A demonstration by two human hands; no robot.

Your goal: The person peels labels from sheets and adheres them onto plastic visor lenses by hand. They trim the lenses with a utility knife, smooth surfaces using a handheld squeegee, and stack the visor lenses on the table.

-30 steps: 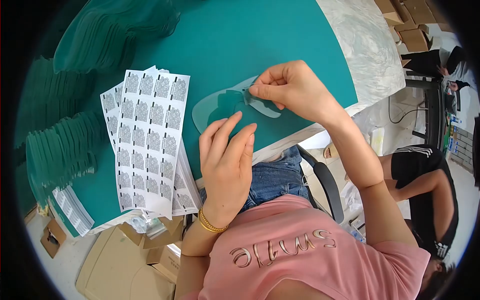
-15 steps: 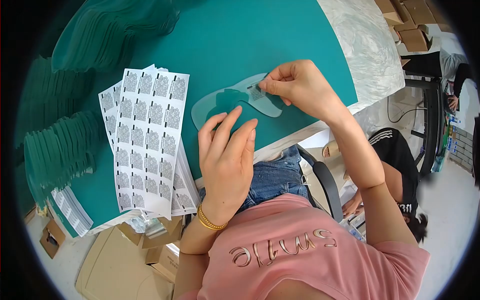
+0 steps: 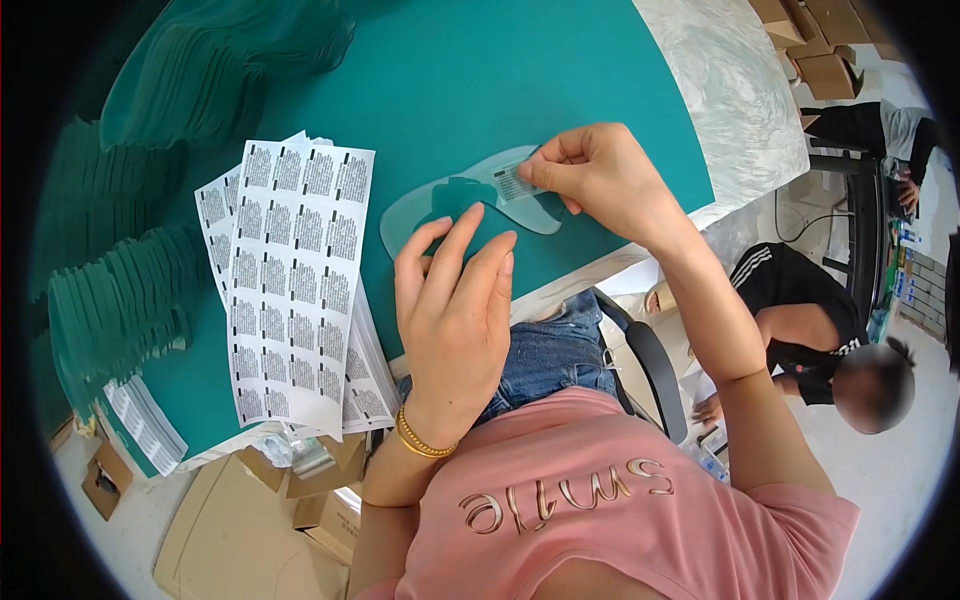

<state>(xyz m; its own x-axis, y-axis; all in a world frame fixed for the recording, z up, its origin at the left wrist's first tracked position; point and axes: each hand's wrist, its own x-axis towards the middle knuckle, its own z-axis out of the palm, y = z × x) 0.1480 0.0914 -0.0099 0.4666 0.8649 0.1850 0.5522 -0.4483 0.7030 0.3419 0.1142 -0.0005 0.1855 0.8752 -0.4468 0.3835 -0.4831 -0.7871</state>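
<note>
On the green mat lies a curved, clear plastic piece (image 3: 410, 215), shaped like a visor, with a notch along its near edge. A small printed label (image 3: 510, 187) sits at its right part. My right hand (image 3: 590, 180) is closed, with thumb and index fingertip pinched at the label's right edge; whether the label is fully stuck down I cannot tell. My left hand (image 3: 455, 310) is open, palm down, its fingers spread over the near edge of the plastic piece. Left of it lie sheets of printed labels (image 3: 300, 270), stacked and overlapping.
Tall stacks of green-looking plastic pieces (image 3: 220, 70) stand at the far left, with more stacks (image 3: 120, 300) nearer. Another pile of label sheets (image 3: 145, 425) lies at the left corner. Cardboard boxes (image 3: 330, 525) are below the table. A person (image 3: 800, 310) bends down at the right.
My hands have hardly moved; the right fingers still pinch at the label. The person at the right has shifted, and the head now shows more.
</note>
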